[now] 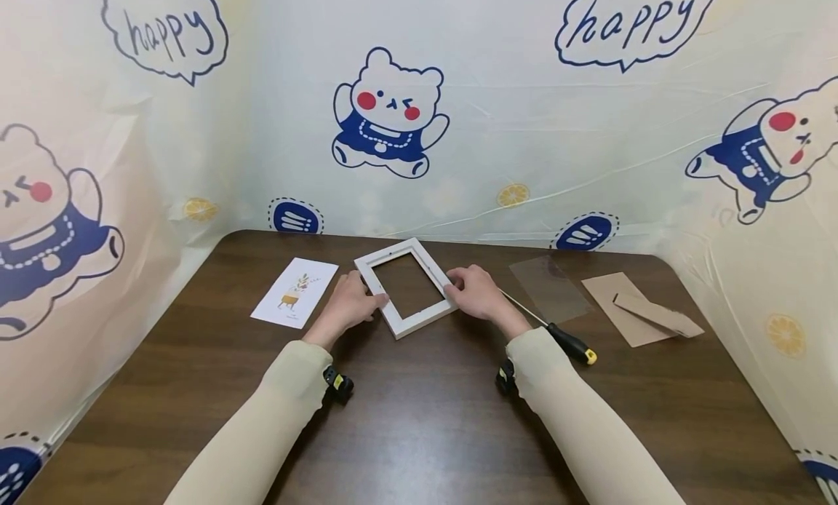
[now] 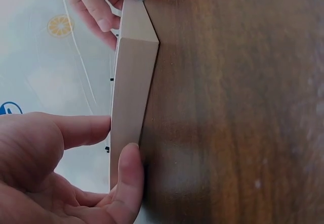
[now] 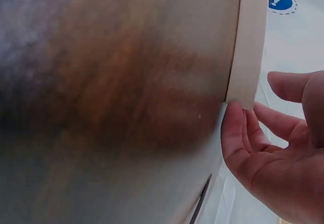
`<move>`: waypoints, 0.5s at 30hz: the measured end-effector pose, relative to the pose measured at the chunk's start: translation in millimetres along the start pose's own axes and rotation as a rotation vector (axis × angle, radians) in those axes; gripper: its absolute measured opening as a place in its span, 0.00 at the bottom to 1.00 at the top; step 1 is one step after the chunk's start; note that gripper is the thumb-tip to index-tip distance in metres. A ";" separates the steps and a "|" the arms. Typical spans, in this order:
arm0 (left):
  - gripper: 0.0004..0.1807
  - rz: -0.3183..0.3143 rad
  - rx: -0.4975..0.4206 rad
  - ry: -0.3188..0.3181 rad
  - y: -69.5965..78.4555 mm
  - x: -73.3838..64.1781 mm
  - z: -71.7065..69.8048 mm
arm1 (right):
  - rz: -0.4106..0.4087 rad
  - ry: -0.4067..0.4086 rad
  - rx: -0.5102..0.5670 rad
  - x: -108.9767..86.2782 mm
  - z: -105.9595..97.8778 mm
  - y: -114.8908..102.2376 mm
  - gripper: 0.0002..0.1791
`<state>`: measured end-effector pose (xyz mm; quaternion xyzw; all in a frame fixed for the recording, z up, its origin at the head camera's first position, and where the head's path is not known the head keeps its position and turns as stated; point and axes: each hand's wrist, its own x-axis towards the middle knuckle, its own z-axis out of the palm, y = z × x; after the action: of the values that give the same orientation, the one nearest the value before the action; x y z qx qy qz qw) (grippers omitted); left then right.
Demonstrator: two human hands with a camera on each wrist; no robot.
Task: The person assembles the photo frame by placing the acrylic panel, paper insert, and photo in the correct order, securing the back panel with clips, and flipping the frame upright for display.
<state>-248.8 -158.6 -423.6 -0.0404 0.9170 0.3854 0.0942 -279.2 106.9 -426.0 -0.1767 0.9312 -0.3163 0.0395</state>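
A white picture frame (image 1: 425,318) lies tilted around in the middle of the table, its opening showing bare wood. Small dark tabs stick up from its upturned face in the left wrist view. My left hand (image 1: 349,299) grips the left rail, thumb on top and fingertips along the outer side (image 2: 132,82). At the right corner, my right hand (image 1: 480,292) holds the frame, fingers curled against its end (image 3: 248,47) and thumb over the upper face. A screwdriver (image 1: 569,343) with a black and yellow handle lies beside the right wrist, its shaft partly behind that hand.
Left of the frame is a white card (image 1: 294,294) with a small drawing. To the right lie a clear sheet (image 1: 550,287) and a brown backing board (image 1: 612,301) with a stand flap (image 1: 655,314). A printed curtain (image 1: 471,141) borders the table (image 1: 419,432).
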 end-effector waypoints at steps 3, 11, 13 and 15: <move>0.28 0.005 -0.011 -0.011 1.0 2.4 -0.3 | 0.001 -0.004 -0.007 -0.4 1.0 0.6 0.22; 0.25 0.010 -0.026 -0.027 3.4 3.8 -1.3 | 0.006 -0.035 -0.021 -1.8 0.6 1.3 0.23; 0.28 0.010 -0.034 -0.038 4.0 3.8 -1.6 | 0.014 -0.045 -0.024 -3.2 -0.1 0.9 0.24; 0.30 0.008 -0.034 -0.047 4.6 3.7 -2.1 | 0.023 -0.059 -0.028 -4.9 -0.7 0.4 0.26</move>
<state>-253.4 -156.9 -419.8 -0.0292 0.9081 0.4022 0.1133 -274.9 109.3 -425.9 -0.1757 0.9360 -0.2973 0.0681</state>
